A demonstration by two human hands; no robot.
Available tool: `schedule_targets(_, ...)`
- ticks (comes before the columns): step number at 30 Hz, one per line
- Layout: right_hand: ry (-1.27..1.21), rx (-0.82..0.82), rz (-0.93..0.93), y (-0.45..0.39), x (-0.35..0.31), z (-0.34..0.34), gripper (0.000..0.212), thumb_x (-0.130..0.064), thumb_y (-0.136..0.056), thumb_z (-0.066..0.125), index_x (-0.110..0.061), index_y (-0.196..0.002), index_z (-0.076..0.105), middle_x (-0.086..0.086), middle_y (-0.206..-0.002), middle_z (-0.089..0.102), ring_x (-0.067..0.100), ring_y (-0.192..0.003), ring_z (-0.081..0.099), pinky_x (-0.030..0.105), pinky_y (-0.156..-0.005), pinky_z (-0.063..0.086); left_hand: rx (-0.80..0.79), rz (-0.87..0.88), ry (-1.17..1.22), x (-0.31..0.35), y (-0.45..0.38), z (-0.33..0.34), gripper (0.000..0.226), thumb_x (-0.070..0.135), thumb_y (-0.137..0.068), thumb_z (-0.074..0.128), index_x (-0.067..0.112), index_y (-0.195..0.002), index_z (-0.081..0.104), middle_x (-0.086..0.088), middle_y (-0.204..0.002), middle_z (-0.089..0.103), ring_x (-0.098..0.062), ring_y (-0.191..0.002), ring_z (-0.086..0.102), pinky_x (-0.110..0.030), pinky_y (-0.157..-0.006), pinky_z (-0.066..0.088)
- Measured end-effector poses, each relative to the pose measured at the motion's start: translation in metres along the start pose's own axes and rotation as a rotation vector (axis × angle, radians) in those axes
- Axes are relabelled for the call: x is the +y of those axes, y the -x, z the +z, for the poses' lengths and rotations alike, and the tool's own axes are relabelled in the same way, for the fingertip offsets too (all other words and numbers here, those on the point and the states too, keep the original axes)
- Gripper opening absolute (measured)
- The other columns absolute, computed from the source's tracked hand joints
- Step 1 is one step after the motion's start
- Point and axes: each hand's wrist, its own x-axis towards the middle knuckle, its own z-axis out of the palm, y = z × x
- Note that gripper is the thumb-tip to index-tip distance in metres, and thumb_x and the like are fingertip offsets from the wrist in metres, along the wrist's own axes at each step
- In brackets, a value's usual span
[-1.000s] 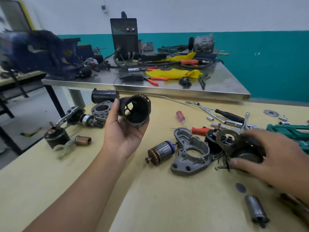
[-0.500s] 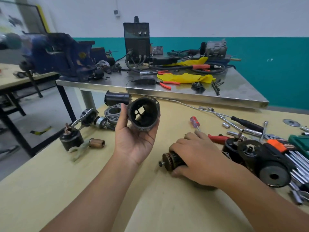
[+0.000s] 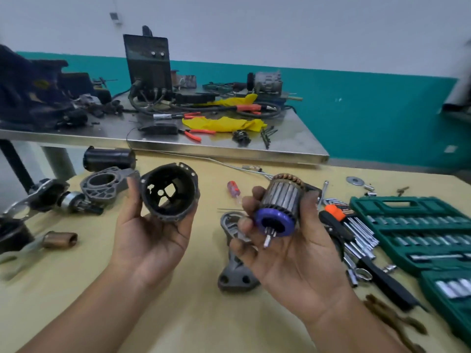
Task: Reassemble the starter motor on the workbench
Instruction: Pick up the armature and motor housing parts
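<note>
The left hand (image 3: 150, 240) grips the housing (image 3: 169, 192) above the desk (image 3: 76, 289), its mouth facing the camera, while the right hand (image 3: 288, 250) grips the armature (image 3: 279, 210) just beside it (shaft toward the camera), the 2 axes roughly parallel, not yet aligned.

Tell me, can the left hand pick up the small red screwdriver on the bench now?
Probably not: the left hand already grips the black housing. The red screwdriver lies uncovered just beyond, so the path looks free once the housing is put down.
</note>
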Motion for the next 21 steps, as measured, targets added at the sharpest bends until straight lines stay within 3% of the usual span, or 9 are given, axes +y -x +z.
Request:
schedule_targets(3, -0.097, -0.041, -0.021, 0.000, -0.006, 0.001, 0.060, -0.061, -0.090, 0.056, -0.009, -0.122, 0.059, 0.009, -0.111, 0.071, 0.022, -0.078, 0.062, 0.036, -0.074, 0.040, -0.052, -0.015, -0.051, -0.010, 0.006, 0.006, 0.061, 0.061, -0.077, 0.071, 0.011, -0.109, 0.083, -0.008, -0.124, 0.076, -0.025, -0.110, 0.075, -0.033, -0.089, 0.063)
schedule_targets(7, -0.106, -0.053, -0.069, 0.000, -0.010, 0.001, 0.057, -0.061, -0.089, 0.056, -0.012, -0.118, 0.054, 0.008, -0.112, 0.071, 0.018, -0.070, 0.055, 0.032, -0.067, 0.033, -0.076, -0.055, -0.034, -0.019, 0.011, 0.011, 0.064, 0.060, -0.080, 0.070, 0.005, -0.112, 0.081, -0.014, -0.125, 0.075, -0.030, -0.110, 0.075, -0.037, -0.089, 0.063)
schedule_targets(10, -0.103, -0.030, -0.094, 0.001, -0.011, -0.002, 0.054, -0.057, -0.087, 0.062, -0.010, -0.113, 0.060, 0.011, -0.119, 0.069, 0.016, -0.066, 0.052, 0.028, -0.064, 0.033, -0.049, -0.072, -0.044, -0.021, 0.011, 0.013, 0.068, 0.063, -0.082, 0.063, 0.006, -0.115, 0.080, -0.013, -0.131, 0.072, -0.029, -0.116, 0.073, -0.037, -0.088, 0.064)
schedule_targets(13, -0.005, 0.033, -0.127, 0.002, -0.009, -0.001, 0.047, -0.051, -0.085, 0.068, -0.011, -0.109, 0.066, 0.020, -0.123, 0.067, 0.014, -0.065, 0.051, 0.025, -0.062, 0.036, -0.054, -0.071, -0.034, -0.022, 0.011, 0.015, 0.071, 0.055, -0.072, 0.080, 0.006, -0.123, 0.077, -0.013, -0.139, 0.068, -0.030, -0.123, 0.069, -0.038, -0.086, 0.064)
schedule_targets(15, 0.225, 0.119, -0.212, 0.001, -0.009, 0.002, 0.050, -0.051, -0.081, 0.072, -0.012, -0.112, 0.063, 0.025, -0.122, 0.068, 0.016, -0.069, 0.060, 0.027, -0.062, 0.041, -0.066, -0.071, -0.054, -0.023, 0.012, 0.016, 0.086, 0.047, -0.057, 0.097, 0.008, -0.129, 0.073, -0.014, -0.139, 0.068, -0.029, -0.124, 0.069, -0.040, -0.087, 0.064)
schedule_targets(17, 0.639, 0.200, -0.339, 0.002, -0.011, 0.004, 0.054, -0.060, -0.074, 0.077, -0.023, -0.111, 0.065, 0.016, -0.112, 0.074, 0.022, -0.088, 0.072, 0.032, -0.069, 0.050, -0.033, -0.050, -0.111, -0.024, 0.013, 0.018, 0.102, 0.046, -0.042, 0.105, 0.009, -0.131, 0.070, -0.015, -0.136, 0.069, -0.030, -0.120, 0.071, -0.040, -0.083, 0.065)
schedule_targets(19, 1.180, 0.215, -0.445, 0.007, -0.013, 0.008, 0.044, -0.067, -0.076, 0.072, -0.037, -0.109, 0.066, 0.002, -0.099, 0.073, 0.018, -0.092, 0.071, 0.034, -0.075, 0.058, -0.006, -0.003, -0.215, -0.024, 0.014, 0.020, 0.107, 0.053, -0.041, 0.103, 0.009, -0.132, 0.067, -0.016, -0.136, 0.069, -0.030, -0.119, 0.072, -0.039, -0.081, 0.065)
schedule_targets(21, 1.668, 0.196, -0.498, 0.011, -0.014, 0.009, 0.042, -0.069, -0.082, 0.062, -0.039, -0.112, 0.061, -0.006, -0.091, 0.067, 0.010, -0.087, 0.066, 0.027, -0.073, 0.053, 0.006, 0.059, -0.347, -0.026, 0.016, 0.020, 0.108, 0.061, -0.048, 0.099, 0.008, -0.136, 0.065, -0.017, -0.137, 0.068, -0.030, -0.121, 0.070, -0.038, -0.086, 0.064)
